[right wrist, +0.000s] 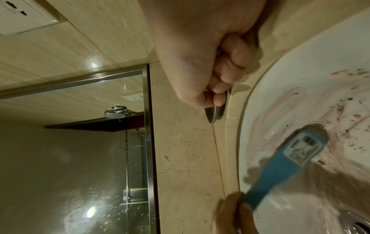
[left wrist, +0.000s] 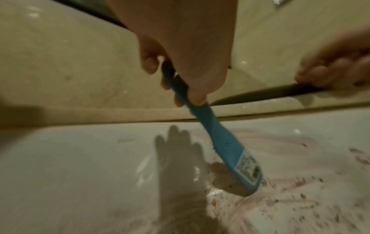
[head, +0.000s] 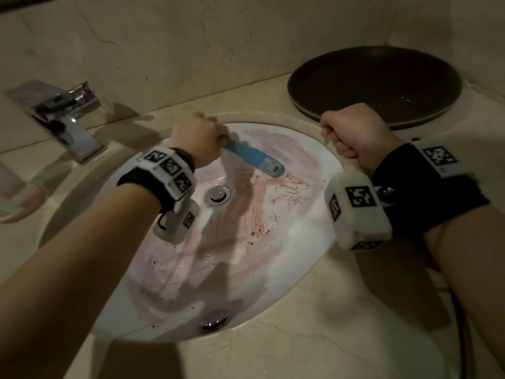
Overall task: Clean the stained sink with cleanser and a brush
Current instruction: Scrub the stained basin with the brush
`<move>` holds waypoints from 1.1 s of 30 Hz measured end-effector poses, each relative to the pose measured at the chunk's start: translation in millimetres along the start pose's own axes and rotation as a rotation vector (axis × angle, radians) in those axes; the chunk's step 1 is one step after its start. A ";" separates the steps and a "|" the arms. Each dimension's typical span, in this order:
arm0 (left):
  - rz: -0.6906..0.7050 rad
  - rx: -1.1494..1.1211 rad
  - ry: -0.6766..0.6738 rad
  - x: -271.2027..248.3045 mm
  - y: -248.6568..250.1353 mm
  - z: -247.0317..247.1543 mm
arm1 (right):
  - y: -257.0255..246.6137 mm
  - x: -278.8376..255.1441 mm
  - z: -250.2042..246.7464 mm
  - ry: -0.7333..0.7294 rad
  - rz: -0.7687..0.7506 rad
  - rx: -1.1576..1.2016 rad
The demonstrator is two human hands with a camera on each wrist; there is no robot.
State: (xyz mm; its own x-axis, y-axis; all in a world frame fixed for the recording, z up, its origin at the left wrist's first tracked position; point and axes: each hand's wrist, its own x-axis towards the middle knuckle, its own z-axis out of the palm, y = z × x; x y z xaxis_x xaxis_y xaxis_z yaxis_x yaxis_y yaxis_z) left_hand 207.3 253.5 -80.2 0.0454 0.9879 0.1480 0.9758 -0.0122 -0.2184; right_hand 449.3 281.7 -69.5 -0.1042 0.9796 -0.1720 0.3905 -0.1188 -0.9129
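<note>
The blue brush [head: 252, 157] lies with its long axis slanting from the far left, where the left hand [head: 198, 142] grips the handle end, down toward the near right, where the head meets the far right slope of the sink [head: 308, 242]. The head points away from the faucet [head: 64, 119] and toward the right rim. Fingers and thumb are curled round the narrow end of the handle.

The brush has a slim handle that widens into a flat paddle-shaped head carrying a white printed label on its back. The bowl is white, with pink smears across most of it and darker red specks and streaks clustered to the right of the drain [head: 218, 194].

The left wrist view shows the bristles [left wrist: 230, 180] under the head, brownish and pressed against the porcelain among the specks, which the head view hides. The right wrist view shows the right hand [right wrist: 210, 63] closed in a fist with nothing seen inside it, its fingers just beside the edge of a dark round tray [head: 374, 86] on the counter [head: 314, 337]; whether they touch it cannot be told. That view alone also shows a mirror [right wrist: 80, 158] reflecting a shower head.
</note>
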 end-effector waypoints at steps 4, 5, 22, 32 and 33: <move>-0.336 -0.317 -0.229 -21.2 -21.0 24.0 | -0.6 -0.2 -0.3 0.002 0.009 -0.007; -0.377 -0.362 -0.301 -23.4 -21.0 28.6 | -0.7 -0.2 -0.4 0.002 0.010 -0.007; -0.345 -0.447 -0.728 -31.4 18.6 48.1 | -1.6 0.0 1.0 0.005 0.035 -0.011; -0.287 -0.425 -0.824 -37.2 7.7 47.4 | -2.7 -0.4 1.0 0.002 0.043 -0.015; -0.238 -0.454 -0.900 -38.4 13.0 47.1 | -2.6 -0.5 1.1 0.005 0.044 -0.013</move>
State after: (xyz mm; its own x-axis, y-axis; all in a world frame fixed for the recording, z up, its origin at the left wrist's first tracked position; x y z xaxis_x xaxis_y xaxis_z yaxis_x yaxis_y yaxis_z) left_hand 208.2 222.7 -134.2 -0.1544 0.7199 -0.6767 0.9358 0.3263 0.1336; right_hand 447.3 281.3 -67.5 -0.0825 0.9742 -0.2101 0.4068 -0.1595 -0.8995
